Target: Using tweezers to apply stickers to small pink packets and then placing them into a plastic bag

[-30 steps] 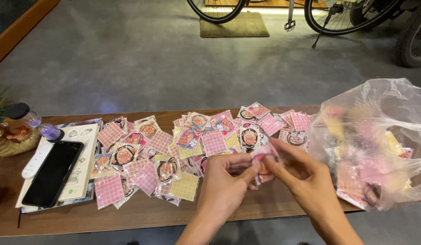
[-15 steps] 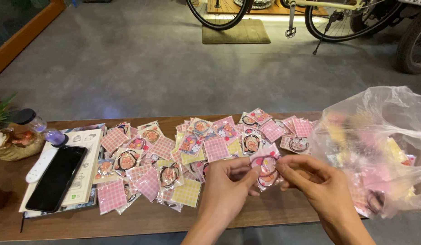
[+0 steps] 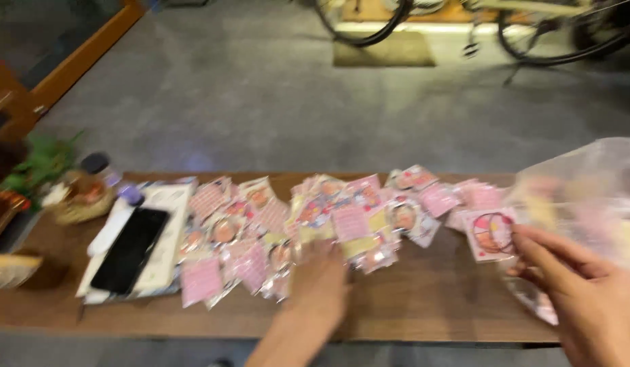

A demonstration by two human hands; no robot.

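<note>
A wooden table (image 3: 430, 306) is seen from above, the view blurred by motion. At its left end, a dark phone (image 3: 130, 249) is laid on a white booklet (image 3: 167, 231), long axis running from 7 to 1 o'clock. Across the middle, a spread of small pink packets (image 3: 315, 224) is strewn. The left hand (image 3: 319, 285) is lowered palm down onto the spread's near edge; whether anything is gripped cannot be told. At 2 o'clock from it, a single pink packet (image 3: 491, 233) is pinched in the fingertips of the right hand (image 3: 586, 299), the nearer hand. A clear plastic bag (image 3: 593, 197) lies just behind, at 12 o'clock from that hand.
</note>
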